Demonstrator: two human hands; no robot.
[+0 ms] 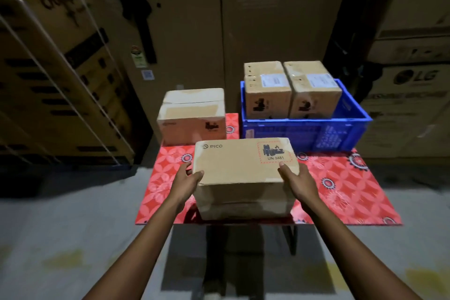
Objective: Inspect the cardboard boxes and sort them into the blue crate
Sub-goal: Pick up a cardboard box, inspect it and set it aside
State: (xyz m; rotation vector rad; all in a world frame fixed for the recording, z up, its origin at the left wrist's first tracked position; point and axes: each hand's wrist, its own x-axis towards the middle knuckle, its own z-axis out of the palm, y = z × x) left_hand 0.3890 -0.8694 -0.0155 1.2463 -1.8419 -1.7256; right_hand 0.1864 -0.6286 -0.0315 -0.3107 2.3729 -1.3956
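Your left hand (pixel 187 180) grips the left edge of the PICO box (pixel 243 165), thumb on the top face and fingers curled against the side. Your right hand (pixel 295 182) grips the right edge the same way, its thumb lying just below the red-dashed "UN 3481" label. Both hands are closed firmly on the cardboard.

The PICO box is at lower centre of the frame, over the front part of the table (pixel 341 185), with its top face tilted toward you. You cannot tell whether its base rests on the table or hangs just above it. A red cloth with a flower pattern covers the table.

The crate (pixel 304 133), blue with slotted walls, stands at the back right of the table, right of centre in the frame. Two boxes stand side by side inside it, touching each other and rising well above its rim: the inner left box (pixel 266 95) and the inner right box (pixel 314 95). Each carries a white label on top and a dark mark on its front.

A taped box (pixel 192 117) stands at the back left of the table, just beside the crate and beyond the PICO box.

Tall cartons (pixel 280 19) fill the background, and an LG carton (pixel 414 78) is at the right edge of the frame.
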